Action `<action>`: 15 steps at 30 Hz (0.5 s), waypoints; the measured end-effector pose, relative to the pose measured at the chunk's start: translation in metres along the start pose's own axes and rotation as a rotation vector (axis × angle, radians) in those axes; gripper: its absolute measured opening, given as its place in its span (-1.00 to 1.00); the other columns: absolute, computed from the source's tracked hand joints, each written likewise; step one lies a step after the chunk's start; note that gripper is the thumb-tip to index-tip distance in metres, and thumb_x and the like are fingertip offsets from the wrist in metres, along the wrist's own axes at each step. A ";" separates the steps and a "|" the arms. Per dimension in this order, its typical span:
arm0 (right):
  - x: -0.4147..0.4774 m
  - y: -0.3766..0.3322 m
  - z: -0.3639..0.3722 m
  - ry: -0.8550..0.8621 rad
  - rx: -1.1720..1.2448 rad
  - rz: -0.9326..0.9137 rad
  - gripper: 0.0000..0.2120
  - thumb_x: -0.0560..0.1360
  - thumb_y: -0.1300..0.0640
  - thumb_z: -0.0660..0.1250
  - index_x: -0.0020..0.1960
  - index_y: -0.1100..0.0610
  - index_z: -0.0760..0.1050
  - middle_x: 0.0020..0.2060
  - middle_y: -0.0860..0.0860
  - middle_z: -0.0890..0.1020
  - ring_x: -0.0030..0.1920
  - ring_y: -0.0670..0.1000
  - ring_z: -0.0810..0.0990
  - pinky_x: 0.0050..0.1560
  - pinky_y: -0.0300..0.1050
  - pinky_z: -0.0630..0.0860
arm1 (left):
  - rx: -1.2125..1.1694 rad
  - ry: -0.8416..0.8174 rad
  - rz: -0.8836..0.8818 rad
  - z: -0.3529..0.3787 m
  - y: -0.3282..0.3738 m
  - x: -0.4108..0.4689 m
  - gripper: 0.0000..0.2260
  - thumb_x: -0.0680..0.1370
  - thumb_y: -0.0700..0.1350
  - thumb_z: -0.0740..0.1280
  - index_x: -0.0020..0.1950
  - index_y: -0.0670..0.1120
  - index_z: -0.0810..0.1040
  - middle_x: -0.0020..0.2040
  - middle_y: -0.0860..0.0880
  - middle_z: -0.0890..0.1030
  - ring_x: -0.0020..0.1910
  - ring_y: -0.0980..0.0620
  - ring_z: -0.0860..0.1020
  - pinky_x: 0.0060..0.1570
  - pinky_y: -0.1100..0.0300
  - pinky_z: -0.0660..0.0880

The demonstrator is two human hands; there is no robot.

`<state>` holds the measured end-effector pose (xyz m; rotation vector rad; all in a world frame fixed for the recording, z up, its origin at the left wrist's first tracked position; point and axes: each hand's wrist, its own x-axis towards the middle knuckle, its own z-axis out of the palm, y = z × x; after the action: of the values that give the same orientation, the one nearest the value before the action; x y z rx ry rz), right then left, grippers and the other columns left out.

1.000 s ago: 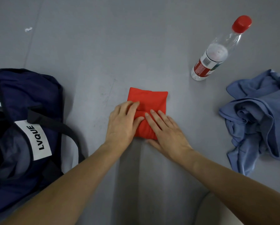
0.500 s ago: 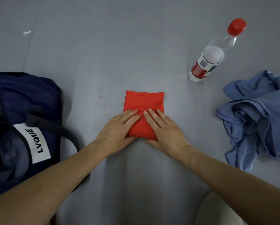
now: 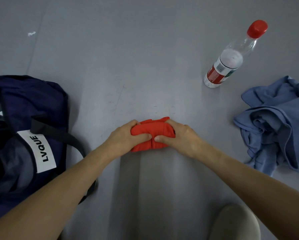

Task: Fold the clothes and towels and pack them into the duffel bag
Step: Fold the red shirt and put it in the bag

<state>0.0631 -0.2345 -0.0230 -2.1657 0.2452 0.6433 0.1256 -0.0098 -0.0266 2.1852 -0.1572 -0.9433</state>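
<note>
Here, nearest of all, a pale rounded shape (image 3: 235, 222) sits at the bottom edge, below the right forearm; what it is I cannot tell. Beyond it both hands meet on one red bundle (image 3: 150, 128), a small folded cloth on the grey floor (image 3: 145, 66). The left hand (image 3: 126, 135) grips the bundle's left end, with its fingers curled over the far side and its thumb pressed on the near face. The right hand (image 3: 185, 135) grips the right end the same way. The two thumb tips nearly touch at the middle, so the bundle is squeezed between the hands.

To the left of the left hand, near the forearm, lies one navy bag (image 3: 32, 94) with a black strap and a white label (image 3: 39, 149) reading LVQUE. Its mouth shows grey-blue fabric; lining or packed cloth, I cannot tell. To the right of the right hand, well apart, lies one crumpled blue heap (image 3: 275, 122), unfolded. Farther out, beyond the right hand, stands one clear bottle (image 3: 230, 61) with a red cap and a red and white label.
</note>
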 end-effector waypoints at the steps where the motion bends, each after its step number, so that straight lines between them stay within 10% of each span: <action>1: 0.003 -0.001 -0.001 0.011 0.016 0.015 -0.51 0.37 -0.37 0.40 0.18 -0.15 0.47 -0.06 -0.12 0.65 -0.02 -0.04 0.62 0.08 -0.06 0.56 | -0.035 0.035 -0.026 -0.001 0.002 0.003 -0.56 0.21 0.46 0.38 -0.08 0.22 0.55 -0.16 0.14 0.66 -0.16 0.14 0.63 -0.12 0.09 0.56; 7: 0.032 -0.017 -0.010 0.014 -0.103 0.031 -0.18 0.37 -0.24 0.50 0.52 -0.12 0.23 0.39 0.01 0.36 0.33 0.04 0.45 0.26 -0.12 0.38 | 0.142 0.238 -0.282 -0.003 0.012 0.009 -0.28 0.20 0.57 0.33 0.07 0.06 0.39 0.04 0.01 0.52 -0.03 -0.08 0.59 0.00 0.02 0.56; 15: 0.033 -0.042 0.002 -0.242 -0.002 0.118 -0.61 0.47 -0.05 0.47 0.21 0.10 0.51 0.08 0.01 0.63 0.00 -0.02 0.62 0.01 -0.14 0.55 | -0.148 0.273 -0.411 0.000 0.021 -0.014 -0.38 0.38 0.43 0.39 0.15 -0.01 0.37 0.09 -0.06 0.59 0.02 -0.13 0.63 0.10 -0.07 0.59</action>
<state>0.1064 -0.2055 -0.0127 -2.0627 0.2436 0.9647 0.1192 -0.0194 -0.0041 2.2205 0.4929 -0.8280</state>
